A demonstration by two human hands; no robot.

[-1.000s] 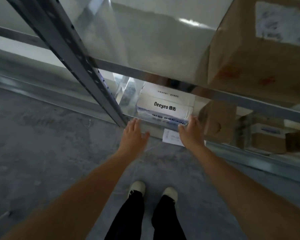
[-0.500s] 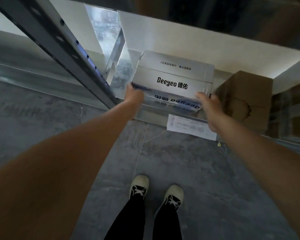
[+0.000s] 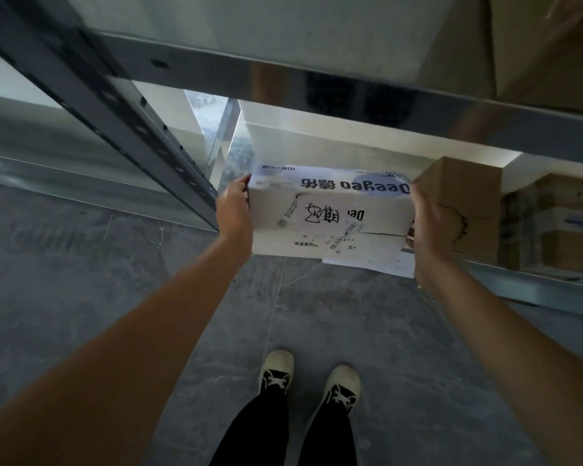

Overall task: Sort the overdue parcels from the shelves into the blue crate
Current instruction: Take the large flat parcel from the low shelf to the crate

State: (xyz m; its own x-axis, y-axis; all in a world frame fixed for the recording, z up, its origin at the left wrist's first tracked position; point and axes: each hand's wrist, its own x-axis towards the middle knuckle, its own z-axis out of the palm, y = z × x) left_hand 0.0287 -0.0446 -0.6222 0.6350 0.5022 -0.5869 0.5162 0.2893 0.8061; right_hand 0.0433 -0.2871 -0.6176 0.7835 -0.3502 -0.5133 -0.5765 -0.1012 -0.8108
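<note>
Gripping a white parcel point(image 3: 330, 213) from either end, the person's two hands held it in the air in front of the lowest opening of a metal shelving unit point(image 3: 317, 79). The left hand point(image 3: 233, 211) clasped the parcel's left end, thumb on the near face and fingers curled round the far edge. The right hand point(image 3: 428, 223) clasped the right end in the same way, fingers wrapped round the side. Both forearms reached forward from the bottom corners of the view.

The parcel was a white carton printed with the brand "Deeyeo", the lettering upside down to the viewer. A white label point(image 3: 320, 215) with handwritten black characters was stuck on the near face, with small barcode strips beside it and a crack running along the right part of that face.

Just right of the parcel, a brown cardboard box point(image 3: 465, 196) stood on the low shelf, with more cartons point(image 3: 566, 223) further right. A white sheet of paper point(image 3: 377, 265) lay under the parcel at the shelf's edge. A grey perforated upright point(image 3: 122, 119) slanted across the left. Below, on the grey floor point(image 3: 81, 280), the person's two pale sneakers point(image 3: 308, 378) and black trousers showed.
</note>
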